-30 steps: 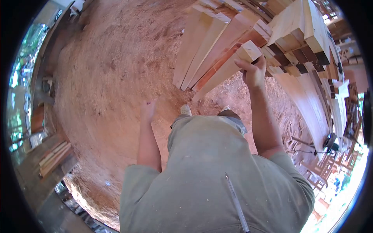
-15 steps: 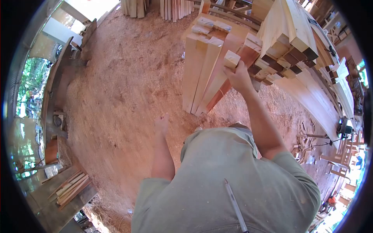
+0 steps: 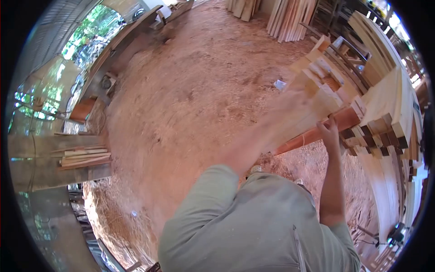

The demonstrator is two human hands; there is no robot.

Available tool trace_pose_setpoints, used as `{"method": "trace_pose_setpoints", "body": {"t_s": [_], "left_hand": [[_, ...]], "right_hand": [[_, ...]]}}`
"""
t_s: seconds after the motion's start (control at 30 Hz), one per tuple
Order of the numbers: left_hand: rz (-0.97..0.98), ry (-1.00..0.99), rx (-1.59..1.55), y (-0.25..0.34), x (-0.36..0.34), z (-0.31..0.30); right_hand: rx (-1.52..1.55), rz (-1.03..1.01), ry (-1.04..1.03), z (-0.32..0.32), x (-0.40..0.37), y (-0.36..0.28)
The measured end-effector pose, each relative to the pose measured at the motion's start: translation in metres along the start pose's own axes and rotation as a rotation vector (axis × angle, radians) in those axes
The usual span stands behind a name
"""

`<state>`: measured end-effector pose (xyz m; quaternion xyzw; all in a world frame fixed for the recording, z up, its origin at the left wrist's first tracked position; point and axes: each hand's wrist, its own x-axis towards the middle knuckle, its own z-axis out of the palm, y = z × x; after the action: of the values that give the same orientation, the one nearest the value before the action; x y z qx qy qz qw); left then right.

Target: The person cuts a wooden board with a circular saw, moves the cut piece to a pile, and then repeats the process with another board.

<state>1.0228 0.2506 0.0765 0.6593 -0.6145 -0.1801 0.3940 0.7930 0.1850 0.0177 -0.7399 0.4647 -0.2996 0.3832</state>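
Note:
Several long planks (image 3: 317,93) lean with their top ends on a timber stack (image 3: 385,109) at the right. My right hand (image 3: 330,132) is raised and closed on the upper end of a reddish plank (image 3: 308,137), the lowest of the leaning ones. My left arm reaches up across the middle of the view, heavily blurred. My left hand (image 3: 290,105) is in front of the pale planks, and its fingers cannot be made out. My green shirt fills the bottom of the view.
Sawdust covers the ground (image 3: 195,90). A bench (image 3: 50,163) at the left carries thin wood strips (image 3: 84,156). More boards (image 3: 290,18) lean at the back. A wide board (image 3: 385,181) lies low at the right, with a power tool (image 3: 398,233) near it.
My left arm has swung up from beside my body toward the leaning planks. My right hand has stayed at the plank ends. The view has turned left.

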Motion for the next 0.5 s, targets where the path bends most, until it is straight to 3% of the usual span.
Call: {"method": "trace_pose_setpoints", "body": {"t_s": [0.03, 0.1, 0.13, 0.17, 0.2, 0.27, 0.33, 0.37, 0.4, 0.47, 0.5], "left_hand": [[0.096, 0.013, 0.054, 0.029, 0.012, -0.004], [0.212, -0.006, 0.086, 0.052, 0.029, 0.021], [0.289, 0.105, 0.15, 0.059, 0.04, 0.044], [0.368, 0.219, 0.21, 0.063, 0.048, 0.061], [0.388, 0.189, 0.18, 0.061, 0.056, 0.07], [0.301, 0.029, 0.298, 0.057, 0.072, 0.092], [0.228, 0.012, 0.275, 0.071, 0.064, 0.08], [0.301, 0.208, 0.478, 0.044, 0.068, 0.109], [0.301, 0.15, 0.491, 0.041, 0.07, 0.109], [0.268, 0.049, 0.486, 0.038, 0.071, 0.092], [0.244, -0.006, 0.474, 0.047, 0.071, 0.09]], "right_hand": [[0.003, 0.002, -0.009, -0.006, 0.0, 0.009], [0.247, 0.239, -0.183, -0.026, -0.013, 0.031], [0.244, 0.26, -0.153, -0.03, -0.025, 0.051], [0.152, 0.167, -0.145, -0.026, -0.039, 0.078], [0.053, 0.084, -0.138, -0.031, -0.059, 0.097], [0.005, 0.4, -0.108, -0.05, -0.11, 0.113], [0.021, 0.669, -0.095, -0.08, -0.166, 0.108], [-0.034, 0.72, -0.056, -0.095, -0.198, 0.129], [-0.028, 0.774, -0.024, -0.107, -0.235, 0.154], [0.063, 0.894, 0.195, -0.13, -0.304, 0.193], [0.175, 1.08, 0.352, -0.143, -0.349, 0.193]]}}
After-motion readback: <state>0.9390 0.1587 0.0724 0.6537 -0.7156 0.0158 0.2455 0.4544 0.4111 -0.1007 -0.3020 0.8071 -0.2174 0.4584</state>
